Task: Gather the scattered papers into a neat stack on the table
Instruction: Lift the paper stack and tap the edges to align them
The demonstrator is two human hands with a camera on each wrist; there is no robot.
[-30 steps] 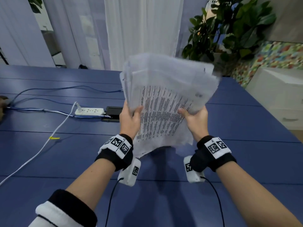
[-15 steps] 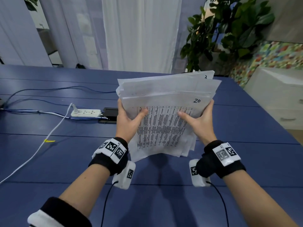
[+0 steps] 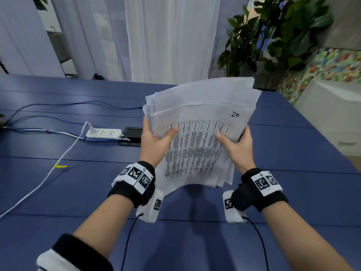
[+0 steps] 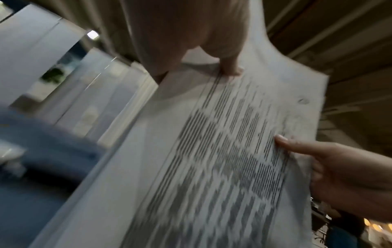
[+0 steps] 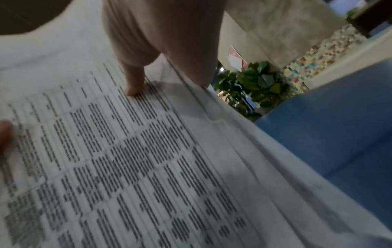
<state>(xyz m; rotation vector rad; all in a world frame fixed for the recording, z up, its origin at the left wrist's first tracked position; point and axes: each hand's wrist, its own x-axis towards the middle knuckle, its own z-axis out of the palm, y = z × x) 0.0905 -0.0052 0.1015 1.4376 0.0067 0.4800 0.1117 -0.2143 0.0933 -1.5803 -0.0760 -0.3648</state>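
Observation:
I hold a bundle of white papers (image 3: 197, 137) upright above the blue table (image 3: 58, 192), its lower edge near or on the surface. The front sheet carries a printed table and a handwritten "20". My left hand (image 3: 156, 139) grips the bundle's left edge, thumb on the front sheet, fingers behind. My right hand (image 3: 235, 142) grips the right edge the same way. The sheets (image 4: 212, 159) are uneven at the top and fan slightly. In the right wrist view my thumb presses the printed page (image 5: 127, 151). The fingers behind the bundle are hidden.
A white power strip (image 3: 103, 133) with blue and white cables (image 3: 48, 173) lies to the left on the table, beside a black device (image 3: 132, 134). A potted plant (image 3: 269, 36) and a white cabinet (image 3: 332, 114) stand beyond the right edge. Curtains hang behind.
The bundle has come down from its raised, blurred position and tilted a little to the right. Both hands have kept their grip on its side edges throughout.

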